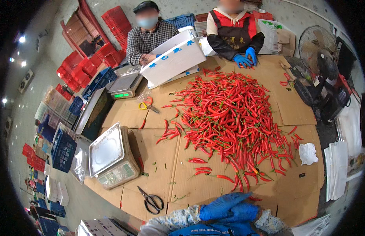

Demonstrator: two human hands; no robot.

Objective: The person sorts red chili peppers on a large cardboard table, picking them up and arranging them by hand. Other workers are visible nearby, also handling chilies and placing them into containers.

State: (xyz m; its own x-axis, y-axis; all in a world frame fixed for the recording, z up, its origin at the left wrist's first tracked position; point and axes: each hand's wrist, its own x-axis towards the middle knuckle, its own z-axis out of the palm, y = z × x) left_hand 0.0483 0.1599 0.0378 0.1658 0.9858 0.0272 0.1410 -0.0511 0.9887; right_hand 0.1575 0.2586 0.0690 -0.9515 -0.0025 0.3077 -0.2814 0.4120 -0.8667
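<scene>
Both my hands wear blue gloves and lie together at the table's near edge. My left hand (219, 207) reaches in from the left and overlaps my right hand (244, 210), which is partly hidden. A red chili pepper (255, 198) lies by my fingertips. Beyond them a large heap of red chili peppers (229, 112) with green stems covers the middle of the cardboard-covered table (158, 180). To the left lie black-handled scissors (153, 202), slightly spread. A digital scale (113, 156) stands farther left, and yellow-and-red-handled scissors (148, 105) lie beyond it.
Two people stand across the table, one with blue gloves (244, 59) near the peppers, the other behind a white foam box (173, 56). Another scale (124, 84) is at back left. A fan (319, 47) stands at back right; crumpled paper (308, 154) lies right.
</scene>
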